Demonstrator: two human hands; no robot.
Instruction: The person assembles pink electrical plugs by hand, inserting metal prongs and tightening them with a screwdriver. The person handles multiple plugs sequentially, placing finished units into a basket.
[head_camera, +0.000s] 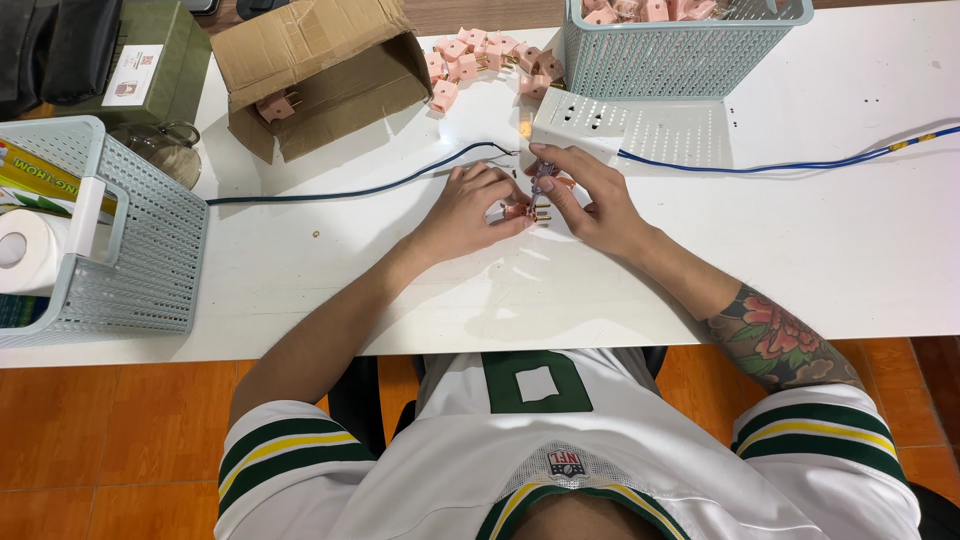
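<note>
Both hands meet at the middle of the white table (850, 250). The left hand (470, 212) pinches a small pink plug (527, 211) with brass prongs, and the right hand (590, 195) closes on it from the other side. Bare tabletop lies toward the near edge and to the right. A dark cable (350, 190) runs left; a blue cable (780, 166) runs right. Behind, a grey basket (690, 50) holds pink plugs, more lie loose (470, 55), and an open cardboard box (320, 70) holds one. A basket at left (150, 260) holds a paper roll (25, 250).
</note>
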